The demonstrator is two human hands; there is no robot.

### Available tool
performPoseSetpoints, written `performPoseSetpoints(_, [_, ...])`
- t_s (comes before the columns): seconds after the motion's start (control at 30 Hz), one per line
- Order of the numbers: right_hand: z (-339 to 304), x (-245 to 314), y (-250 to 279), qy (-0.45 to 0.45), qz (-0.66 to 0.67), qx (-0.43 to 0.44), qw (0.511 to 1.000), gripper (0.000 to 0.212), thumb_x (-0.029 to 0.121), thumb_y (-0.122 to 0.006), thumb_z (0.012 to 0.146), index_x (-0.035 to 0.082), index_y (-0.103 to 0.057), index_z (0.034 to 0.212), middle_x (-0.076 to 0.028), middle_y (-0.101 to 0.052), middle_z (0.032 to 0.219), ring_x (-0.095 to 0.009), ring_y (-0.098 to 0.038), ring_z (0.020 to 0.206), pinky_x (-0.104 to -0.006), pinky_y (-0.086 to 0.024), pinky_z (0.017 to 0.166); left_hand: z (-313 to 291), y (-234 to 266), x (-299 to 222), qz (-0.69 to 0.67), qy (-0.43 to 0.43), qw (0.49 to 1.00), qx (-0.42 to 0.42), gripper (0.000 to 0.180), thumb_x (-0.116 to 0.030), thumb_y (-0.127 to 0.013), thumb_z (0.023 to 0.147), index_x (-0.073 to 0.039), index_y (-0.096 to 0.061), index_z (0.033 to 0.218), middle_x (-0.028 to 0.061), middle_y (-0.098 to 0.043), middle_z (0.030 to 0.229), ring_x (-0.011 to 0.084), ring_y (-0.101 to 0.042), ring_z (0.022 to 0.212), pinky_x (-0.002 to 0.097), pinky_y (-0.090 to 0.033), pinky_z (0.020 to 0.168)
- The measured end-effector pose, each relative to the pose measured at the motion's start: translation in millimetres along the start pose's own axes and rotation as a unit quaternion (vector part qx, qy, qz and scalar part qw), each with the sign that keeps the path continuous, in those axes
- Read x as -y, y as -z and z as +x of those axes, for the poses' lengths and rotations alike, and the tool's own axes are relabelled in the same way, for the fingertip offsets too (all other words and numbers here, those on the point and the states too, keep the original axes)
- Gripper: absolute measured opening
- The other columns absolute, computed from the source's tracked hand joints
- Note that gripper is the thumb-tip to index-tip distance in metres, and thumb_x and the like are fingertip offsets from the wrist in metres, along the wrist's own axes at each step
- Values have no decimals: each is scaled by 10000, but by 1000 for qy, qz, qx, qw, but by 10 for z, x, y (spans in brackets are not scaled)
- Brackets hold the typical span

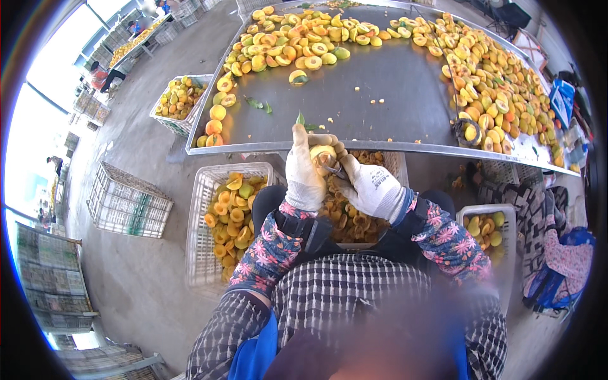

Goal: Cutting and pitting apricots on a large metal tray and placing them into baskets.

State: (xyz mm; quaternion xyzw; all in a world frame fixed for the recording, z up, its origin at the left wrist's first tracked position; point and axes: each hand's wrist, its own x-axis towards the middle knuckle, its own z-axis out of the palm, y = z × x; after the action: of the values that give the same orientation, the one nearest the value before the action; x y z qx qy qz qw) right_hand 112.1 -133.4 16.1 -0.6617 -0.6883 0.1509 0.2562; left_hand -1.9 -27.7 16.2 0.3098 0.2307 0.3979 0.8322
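In front of the steel table's near edge, my left hand (303, 174), in a white glove, is closed around a yellow peach (320, 153) with a cut face turned up. My right hand (375, 189), gloved too, grips a small metal hand tool (333, 170) whose tip meets the peach; the fingers hide most of its shape. Both hands are over a crate of hollowed peach halves (351, 218) between my knees. A second white crate (196, 228) with peach halves stands to its left. Ahead lies the steel table (380, 82), with a loose peach half (298, 77) on it.
Peach halves (304, 38) are heaped along the table's far side, more (487, 82) on its right. A crate of peaches (180, 101) stands left of the table, an overturned-looking crate (126, 201) nearer. At right, a co-worker (563, 253) sits beside a crate (506, 266).
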Motion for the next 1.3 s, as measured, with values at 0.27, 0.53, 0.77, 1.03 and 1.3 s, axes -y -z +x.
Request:
performPoseSetpoints(0.27, [-35,70,5,-26,-17,28,999,547,221,-560,881,-62,-333,1291,-232,-641,775,-383,-638,677,-442,-515,615,-83,-16,67,85,-61,993,-57,561,-513,-403,975,27,-521,880,176,-599,821,277,-626,744,388,-551,717])
performPoseSetpoints(0.53, [-41,182,-110,-38,87,-17,995,352,154,-595,859,-26,-416,1103,-244,-593,711,-432,-606,663,-470,-465,564,-129,59,146,129,-180,975,-34,562,-504,-390,984,32,-531,892,193,-618,848,265,-630,765,364,-539,734])
performPoseSetpoints(0.77, [-45,147,-32,-44,73,25,996,335,170,-555,889,-48,-418,1103,-262,-587,697,-435,-602,669,-473,-466,589,-89,104,148,206,-252,946,7,541,-450,-352,1009,14,-550,813,166,-641,814,244,-621,748,335,-505,706])
performPoseSetpoints(1.03, [-29,-75,-112,-36,212,97,972,344,263,-551,939,11,-453,1151,-130,-581,702,-242,-597,604,-371,-459,545,65,271,56,244,-86,962,91,585,-454,-404,986,19,-557,677,188,-641,726,257,-627,643,332,-497,630])
performPoseSetpoints(1.3, [-148,29,-147,-302,673,185,649,139,254,-529,969,121,-524,931,30,-432,599,-72,-355,403,-218,-261,367,151,408,49,153,57,969,186,526,-493,-529,925,-53,-547,638,142,-628,715,288,-634,680,356,-493,617])
